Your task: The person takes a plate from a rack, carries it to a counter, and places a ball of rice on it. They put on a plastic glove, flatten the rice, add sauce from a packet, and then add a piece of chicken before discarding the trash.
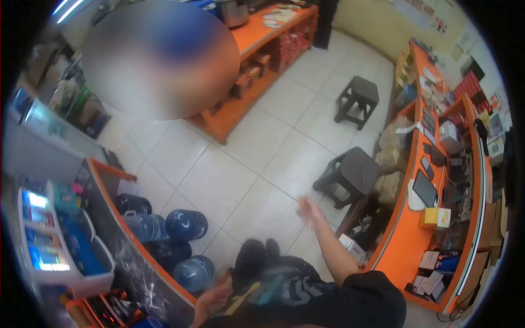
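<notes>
My right hand (310,212) is stretched forward over the tiled floor, left of a dark plastic stool (355,170). Its fingers look extended, slightly smeared by motion, with nothing visible in them. Low in the view, my left hand (219,293) is beside my body, near a blue water jug (194,273). Its fingers are partly curled and blurred; whether it holds anything I cannot tell. My dark printed shirt (295,292) and dark shoes show between the two hands.
An orange counter (389,265) with a tablet (425,187) and a yellow box (436,218) curves along the right. Several water jugs (186,224) stand left by a partition. Farther off are another stool (358,101) and an orange shelf table (221,128). A blurred oval hides the upper left.
</notes>
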A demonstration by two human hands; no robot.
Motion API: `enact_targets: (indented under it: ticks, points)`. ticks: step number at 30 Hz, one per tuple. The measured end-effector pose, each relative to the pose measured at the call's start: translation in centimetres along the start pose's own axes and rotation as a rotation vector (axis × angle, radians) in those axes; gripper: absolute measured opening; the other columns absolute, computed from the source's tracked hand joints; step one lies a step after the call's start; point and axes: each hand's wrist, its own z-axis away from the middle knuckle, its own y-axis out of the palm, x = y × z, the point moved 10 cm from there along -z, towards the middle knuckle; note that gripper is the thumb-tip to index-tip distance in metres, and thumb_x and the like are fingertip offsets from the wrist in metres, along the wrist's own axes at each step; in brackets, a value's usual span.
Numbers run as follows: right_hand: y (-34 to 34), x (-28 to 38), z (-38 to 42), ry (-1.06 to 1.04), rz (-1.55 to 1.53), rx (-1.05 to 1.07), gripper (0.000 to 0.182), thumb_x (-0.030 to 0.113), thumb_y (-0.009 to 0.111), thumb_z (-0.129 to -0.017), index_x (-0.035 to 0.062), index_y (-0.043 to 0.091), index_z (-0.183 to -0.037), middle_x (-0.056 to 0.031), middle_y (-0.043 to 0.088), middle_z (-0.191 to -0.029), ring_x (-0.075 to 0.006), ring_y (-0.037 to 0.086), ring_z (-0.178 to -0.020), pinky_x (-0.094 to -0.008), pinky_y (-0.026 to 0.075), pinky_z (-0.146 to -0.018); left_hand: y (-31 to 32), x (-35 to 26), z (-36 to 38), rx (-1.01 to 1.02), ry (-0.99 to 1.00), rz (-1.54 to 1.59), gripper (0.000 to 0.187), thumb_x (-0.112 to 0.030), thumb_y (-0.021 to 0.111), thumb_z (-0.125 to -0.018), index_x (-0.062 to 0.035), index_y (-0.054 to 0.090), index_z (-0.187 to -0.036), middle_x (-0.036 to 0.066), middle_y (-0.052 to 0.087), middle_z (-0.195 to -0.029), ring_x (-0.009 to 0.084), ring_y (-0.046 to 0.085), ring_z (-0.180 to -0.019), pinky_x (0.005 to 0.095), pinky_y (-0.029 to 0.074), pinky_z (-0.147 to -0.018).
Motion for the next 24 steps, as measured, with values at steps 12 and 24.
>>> enact_targets:
  ticks: [12,24]
  points:
    - [35.4,45.7,-11.0,-0.371,-0.586,0.701,0.095,0.08,0.028,-0.092,0.01,0.031,-0.156,-0.0259,0.03,-0.158,-0.0459,0.028,-0.145,-0.0626,0.019,-0.117,10.4,-51.2,-27.8,-0.433,-0.008,-0.853,0.052,-0.043,0.05,-0.1,-0.0173,0.049,-0.145,0.008,0.061,-0.127,0.0239,0.062,-0.093,0.0445,0.054,-0.077]
    - [45.8,76.2,-11.5,-1.154,0.047,1.344,0.066,0.06,0.033,-0.103,0.0106,0.06,-0.136,-0.047,0.051,-0.123,-0.0603,0.032,-0.136,-0.0677,0.02,-0.111,69.6,-90.0,-55.8,0.145,0.499,-1.456,0.049,-0.038,0.053,-0.102,-0.0125,0.049,-0.144,0.004,0.064,-0.12,0.0185,0.061,-0.103,0.035,0.049,-0.091]
